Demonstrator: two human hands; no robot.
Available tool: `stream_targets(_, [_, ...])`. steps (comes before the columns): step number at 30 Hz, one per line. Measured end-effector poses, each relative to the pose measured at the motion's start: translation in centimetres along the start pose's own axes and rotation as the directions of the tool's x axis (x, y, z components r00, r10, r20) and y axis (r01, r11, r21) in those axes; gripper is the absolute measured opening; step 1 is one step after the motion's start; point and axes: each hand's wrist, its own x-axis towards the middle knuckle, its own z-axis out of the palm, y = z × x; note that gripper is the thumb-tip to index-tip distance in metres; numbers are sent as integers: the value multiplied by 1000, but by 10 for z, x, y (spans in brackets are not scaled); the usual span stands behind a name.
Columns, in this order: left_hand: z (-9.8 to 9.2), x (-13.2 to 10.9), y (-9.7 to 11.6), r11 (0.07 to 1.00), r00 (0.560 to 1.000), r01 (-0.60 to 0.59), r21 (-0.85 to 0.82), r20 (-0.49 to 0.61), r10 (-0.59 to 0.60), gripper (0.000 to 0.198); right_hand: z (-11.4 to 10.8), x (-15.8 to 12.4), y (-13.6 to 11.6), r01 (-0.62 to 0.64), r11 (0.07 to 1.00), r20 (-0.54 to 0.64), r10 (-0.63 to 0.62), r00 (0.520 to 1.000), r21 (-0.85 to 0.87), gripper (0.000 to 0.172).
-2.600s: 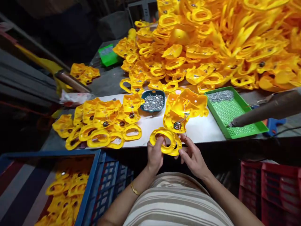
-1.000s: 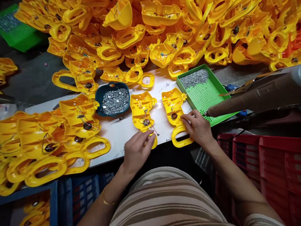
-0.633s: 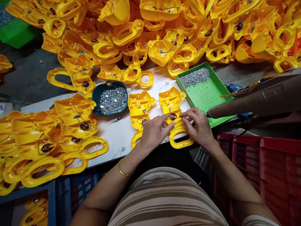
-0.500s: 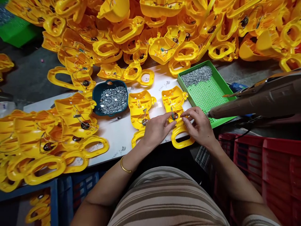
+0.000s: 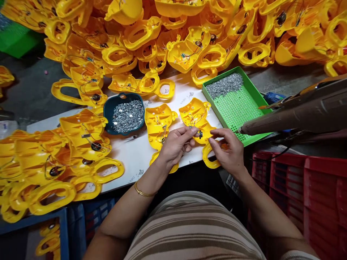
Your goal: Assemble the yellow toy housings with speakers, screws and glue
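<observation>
Two yellow plastic shell halves lie side by side on the white board. The left shell is partly under my left hand. The right shell carries thin wires and a small round speaker. My left hand pinches the wire just beside the speaker. My right hand has its fingers curled in a pinch over the shell's handle loop, fingertips close to the speaker.
A teal bowl of screws sits left of the shells; a green tray of screws sits right. A hanging power screwdriver points at the tray. Yellow shells are heaped behind and at left. Red crates stand at right.
My left hand moved from the left shell to the right shell's speaker wire. The right shell has shifted and turned slightly, and the speaker is lifted from its seat.
</observation>
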Motion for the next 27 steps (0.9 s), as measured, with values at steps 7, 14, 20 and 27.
stream_targets(7, [-1,0,-5,978,990,86,-189,131,-62,24,13,3,-5,-128,953,96,105,990,275,19])
stream_targets(14, [0,-3,-9,996,993,4,-91,118,6,31,10,7,-5,-351,820,190,296,936,452,24])
stream_targets(20, [-3,-4,-24,570,796,-462,680,34,604,22,-3,14,-2,30,989,117,-13,993,-146,13])
stream_targets(27, [-6,1,-40,41,651,-411,910,262,712,28,6,22,2,147,899,261,-38,965,-412,16])
